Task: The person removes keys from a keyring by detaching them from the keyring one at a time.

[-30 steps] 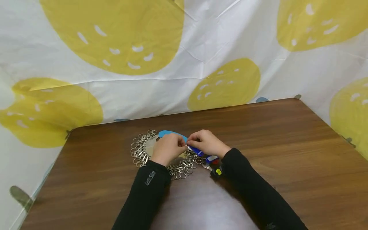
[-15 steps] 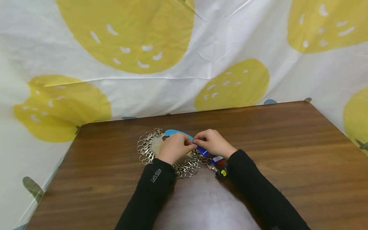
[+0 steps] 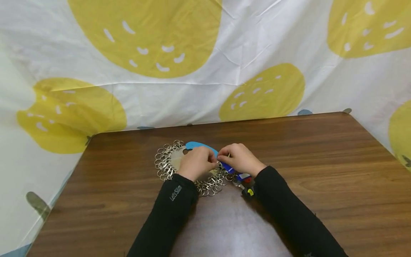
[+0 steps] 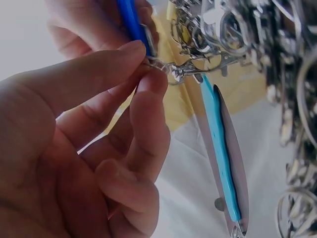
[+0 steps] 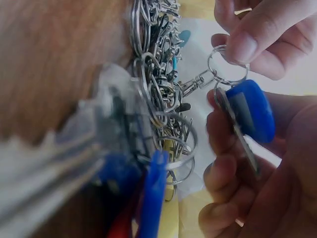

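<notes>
My left hand point(image 3: 197, 162) pinches a small split key ring point(image 5: 228, 64) between thumb and fingers. My right hand point(image 3: 241, 158) meets it from the other side and holds a blue key tag point(image 5: 252, 109) with a metal key point(image 5: 247, 153) beside it. In the right wrist view a silver swivel clasp point(image 5: 198, 83) runs from that ring toward a round holder edged with several metal clasps and rings point(image 3: 163, 162). This holder lies on the table under my hands, partly hidden by the left one. A light blue curved strip point(image 3: 199, 144) shows along its far side.
Right of the holder, more keys with a blue tag point(image 3: 244, 176), something red and a black-and-yellow piece point(image 3: 248, 192) lie near my right sleeve. The wooden table point(image 3: 321, 160) meets a white cloth point(image 3: 179, 103) with yellow prints at its far edge.
The head view has shifted, so the table, holder and hands appear slightly farther right. Both hands stay close together over the holder, with only slight finger movement.
</notes>
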Tool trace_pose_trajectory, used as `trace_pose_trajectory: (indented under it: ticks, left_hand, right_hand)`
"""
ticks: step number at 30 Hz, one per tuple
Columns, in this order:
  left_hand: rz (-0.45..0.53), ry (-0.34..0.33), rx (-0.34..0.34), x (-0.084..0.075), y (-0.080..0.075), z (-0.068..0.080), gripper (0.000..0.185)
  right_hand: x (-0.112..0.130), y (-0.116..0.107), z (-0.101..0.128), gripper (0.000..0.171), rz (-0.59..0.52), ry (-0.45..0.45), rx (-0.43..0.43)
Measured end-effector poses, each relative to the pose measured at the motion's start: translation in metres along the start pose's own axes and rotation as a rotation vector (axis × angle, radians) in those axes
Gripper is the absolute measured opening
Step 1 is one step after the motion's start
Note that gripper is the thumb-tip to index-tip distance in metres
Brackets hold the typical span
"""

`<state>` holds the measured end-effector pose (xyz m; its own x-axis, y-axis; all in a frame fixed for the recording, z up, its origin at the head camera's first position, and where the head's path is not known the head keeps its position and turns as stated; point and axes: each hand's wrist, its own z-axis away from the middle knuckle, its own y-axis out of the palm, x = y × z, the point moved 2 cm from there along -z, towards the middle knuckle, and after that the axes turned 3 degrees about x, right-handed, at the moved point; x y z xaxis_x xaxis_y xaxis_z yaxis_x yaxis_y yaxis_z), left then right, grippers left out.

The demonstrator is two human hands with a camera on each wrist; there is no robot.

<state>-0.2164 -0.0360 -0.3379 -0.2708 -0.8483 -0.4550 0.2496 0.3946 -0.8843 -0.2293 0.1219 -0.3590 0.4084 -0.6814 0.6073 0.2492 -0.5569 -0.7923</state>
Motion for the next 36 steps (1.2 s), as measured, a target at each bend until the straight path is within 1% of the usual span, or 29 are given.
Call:
trace_pose_trajectory:
  ticks: [3,6,11,16,22,24,27,30,32,36]
  left_hand:
    - [0.008,0.011,0.013,0.0,0.0,0.0,0.016]
    - [0.014,0.014,0.018,0.001,0.001,0.0,0.016]
    - [0.026,0.021,0.018,0.003,0.002,0.003,0.015]
    - [0.037,0.019,-0.013,0.003,-0.001,0.006,0.015]
    - [0.05,0.014,-0.026,0.002,-0.002,0.006,0.013]
    - [0.064,0.008,-0.041,0.002,-0.002,0.006,0.012]
    - [0.104,-0.021,-0.079,0.003,-0.003,0.006,0.012]
    - [0.129,-0.057,-0.107,0.004,-0.003,0.006,0.012]
    - [0.128,-0.067,-0.112,0.003,-0.002,0.005,0.013]
    - [0.116,-0.06,-0.117,0.001,0.001,0.004,0.015]
  right_hand:
    - [0.0,0.0,0.0,0.017,0.018,0.039,-0.004]
    - [0.0,0.002,0.0,0.017,0.004,0.067,0.017]
    - [0.001,0.005,-0.001,0.018,-0.024,0.066,0.064]
    - [0.002,0.005,-0.003,0.019,-0.03,0.085,0.084]
    - [0.006,0.004,-0.003,0.02,-0.04,0.117,0.101]
    - [0.007,0.006,-0.002,0.02,-0.038,0.117,0.125]
    - [0.009,0.006,-0.003,0.02,-0.043,0.111,0.162]
    - [0.008,0.0,-0.003,0.02,-0.057,0.116,0.178]
    - [0.005,-0.009,-0.001,0.021,-0.051,0.139,0.154]
    - [-0.008,-0.03,0.006,0.024,-0.069,0.212,0.098]
